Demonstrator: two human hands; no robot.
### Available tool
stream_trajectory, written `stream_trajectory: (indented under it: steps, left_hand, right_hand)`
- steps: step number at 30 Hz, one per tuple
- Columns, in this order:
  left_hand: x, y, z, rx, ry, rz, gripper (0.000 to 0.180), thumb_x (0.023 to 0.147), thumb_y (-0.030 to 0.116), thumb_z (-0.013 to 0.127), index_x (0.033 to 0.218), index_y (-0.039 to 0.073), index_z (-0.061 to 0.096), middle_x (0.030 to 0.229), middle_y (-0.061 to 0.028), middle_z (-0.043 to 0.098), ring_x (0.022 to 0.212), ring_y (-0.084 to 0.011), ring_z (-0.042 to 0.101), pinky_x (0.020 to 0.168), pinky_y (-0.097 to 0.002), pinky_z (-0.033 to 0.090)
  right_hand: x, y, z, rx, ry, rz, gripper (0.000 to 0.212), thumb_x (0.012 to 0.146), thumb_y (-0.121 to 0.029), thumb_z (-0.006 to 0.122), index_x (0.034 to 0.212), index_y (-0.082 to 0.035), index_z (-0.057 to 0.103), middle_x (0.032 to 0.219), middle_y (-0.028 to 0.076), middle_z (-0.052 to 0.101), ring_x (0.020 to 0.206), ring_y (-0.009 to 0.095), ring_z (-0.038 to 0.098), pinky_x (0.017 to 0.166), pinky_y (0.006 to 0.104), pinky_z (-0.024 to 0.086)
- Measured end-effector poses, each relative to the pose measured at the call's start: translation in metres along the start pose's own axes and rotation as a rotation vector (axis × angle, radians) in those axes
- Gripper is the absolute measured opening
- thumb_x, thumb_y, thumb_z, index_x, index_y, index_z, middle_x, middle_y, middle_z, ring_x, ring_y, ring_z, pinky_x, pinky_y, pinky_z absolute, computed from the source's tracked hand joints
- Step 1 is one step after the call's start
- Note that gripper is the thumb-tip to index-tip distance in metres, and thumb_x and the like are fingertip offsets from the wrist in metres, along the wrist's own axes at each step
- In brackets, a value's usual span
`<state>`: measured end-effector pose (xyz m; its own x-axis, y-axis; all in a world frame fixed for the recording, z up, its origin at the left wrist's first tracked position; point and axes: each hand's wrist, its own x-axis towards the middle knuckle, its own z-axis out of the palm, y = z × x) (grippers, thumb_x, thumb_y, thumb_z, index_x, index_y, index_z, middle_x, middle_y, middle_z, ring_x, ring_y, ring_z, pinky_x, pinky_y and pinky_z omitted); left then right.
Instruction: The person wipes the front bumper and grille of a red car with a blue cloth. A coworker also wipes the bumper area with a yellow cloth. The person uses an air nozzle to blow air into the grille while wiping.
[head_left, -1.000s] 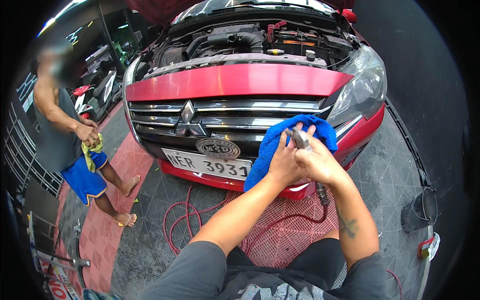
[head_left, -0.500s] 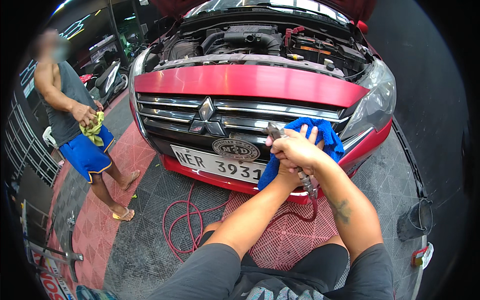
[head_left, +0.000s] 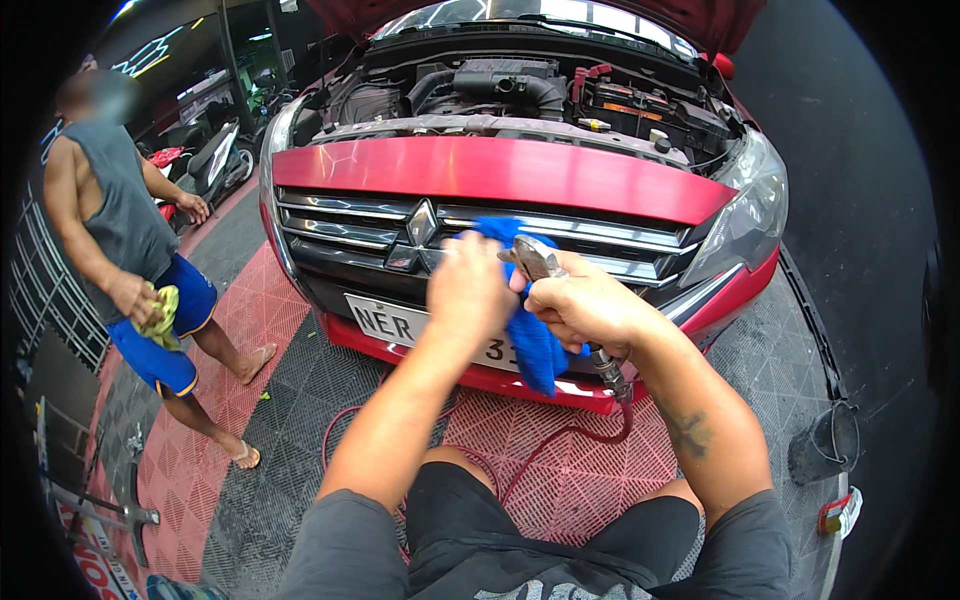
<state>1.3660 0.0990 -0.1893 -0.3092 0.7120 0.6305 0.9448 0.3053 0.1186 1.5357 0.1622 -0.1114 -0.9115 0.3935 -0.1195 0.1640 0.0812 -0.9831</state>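
A blue microfibre cloth (head_left: 538, 350) hangs against the black and chrome grille (head_left: 345, 235) of a red car. My left hand (head_left: 470, 285), smeared by motion, grips the cloth at its upper left, in front of the emblem. Just right of it, my right hand (head_left: 585, 305) is closed around a metal air blow gun (head_left: 535, 258), its nozzle end pointing up and left. From the gun's lower end a dark red hose (head_left: 610, 425) curves down to the floor. Behind the cloth and my left hand, the number plate (head_left: 385, 322) is partly hidden.
The bonnet is up over the engine bay (head_left: 505, 85). On the left a person (head_left: 125, 230) stands with a yellow-green cloth (head_left: 158, 315) in one hand. A black bucket (head_left: 825, 445) sits by the right wall. Red and grey tiles (head_left: 560, 470) cover the floor.
My left hand and the blue cloth have moved left from the grille's right side toward the emblem. The blow gun has shifted slightly. The other person has stepped left and lowered the yellow-green cloth.
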Motion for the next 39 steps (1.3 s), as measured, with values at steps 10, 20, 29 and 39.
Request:
stream_trajectory:
  steps: [10, 20, 29, 39]
  left_hand:
    - [0.019, -0.156, -0.058, -1.164, 0.687, -0.472, 0.029, 0.103, 0.019, 0.054, 0.119, -0.002, 0.066, 0.111, -0.0151, 0.074, 0.1, -0.0278, 0.073, 0.091, -0.0402, 0.057]
    - [0.038, -0.17, 0.045, -0.293, 0.254, 0.022, 0.072, 0.104, 0.042, 0.056, 0.167, 0.017, 0.032, 0.176, -0.0154, 0.013, 0.162, -0.0419, 0.007, 0.128, -0.0601, 0.008]
    - [0.02, -0.174, 0.078, -0.129, 0.516, 0.005, 0.056, 0.099, 0.041, 0.055, 0.152, 0.022, 0.058, 0.167, -0.0138, 0.041, 0.157, -0.0476, 0.025, 0.124, -0.0699, 0.009]
    - [-0.016, -0.211, 0.057, -0.321, 0.565, -0.46, 0.037, 0.094, 0.015, 0.066, 0.129, 0.007, 0.067, 0.131, -0.0199, 0.068, 0.128, -0.0426, 0.059, 0.102, -0.0482, 0.046]
  right_hand:
    - [0.018, 0.02, -0.012, -0.004, 0.027, 0.101, 0.02, 0.092, -0.009, 0.054, 0.111, -0.006, 0.054, 0.065, -0.003, 0.043, 0.042, 0.007, 0.034, 0.041, 0.0291, 0.034]
    - [0.081, -0.006, 0.013, -0.047, -0.041, 0.074, 0.011, 0.098, -0.021, 0.056, 0.099, -0.01, 0.053, 0.072, -0.001, 0.046, 0.044, 0.006, 0.036, 0.04, 0.0286, 0.037]
    - [0.092, -0.006, 0.017, 0.04, 0.035, 0.041, 0.009, 0.094, -0.017, 0.058, 0.099, -0.012, 0.054, 0.067, -0.005, 0.043, 0.044, 0.005, 0.035, 0.041, 0.028, 0.036]
    - [0.102, -0.003, 0.041, -0.311, -0.047, 0.121, 0.023, 0.094, -0.018, 0.056, 0.115, -0.009, 0.058, 0.073, -0.001, 0.05, 0.05, 0.009, 0.043, 0.045, 0.032, 0.04]
